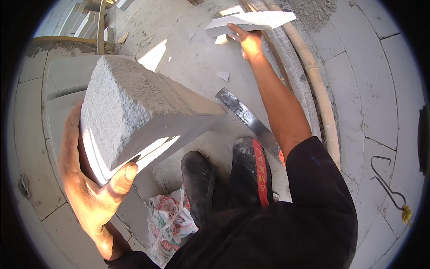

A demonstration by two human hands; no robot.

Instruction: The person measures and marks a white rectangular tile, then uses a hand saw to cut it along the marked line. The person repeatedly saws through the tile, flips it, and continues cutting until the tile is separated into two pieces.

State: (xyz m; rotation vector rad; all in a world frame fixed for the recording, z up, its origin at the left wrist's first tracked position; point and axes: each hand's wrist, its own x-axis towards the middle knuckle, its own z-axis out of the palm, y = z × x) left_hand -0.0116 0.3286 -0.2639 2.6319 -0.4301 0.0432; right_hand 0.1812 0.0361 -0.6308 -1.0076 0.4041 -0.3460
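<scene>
My left hand (92,197) grips a large light-grey aerated concrete block (121,98) near its closest end, thumb along the lower edge and fingers around the left side. The block is tilted up, with a rough, broken-looking end face. Stretched far forward, my right hand (251,44) is closed on a thin white offcut of block (264,20), thumb on top. Between the two lies a handsaw (244,114) on the floor, its blade smeared with white dust. Part of its orange handle shows beside my right arm. A small triangular chip (223,76) lies beyond the saw.
Round poles (324,107) run along the floor on the right, by a block wall (371,89). A bent metal hook (387,184) hangs near that wall. A crumpled printed sack (168,219) lies by my legs. Several blocks (83,22) are stacked at the far left.
</scene>
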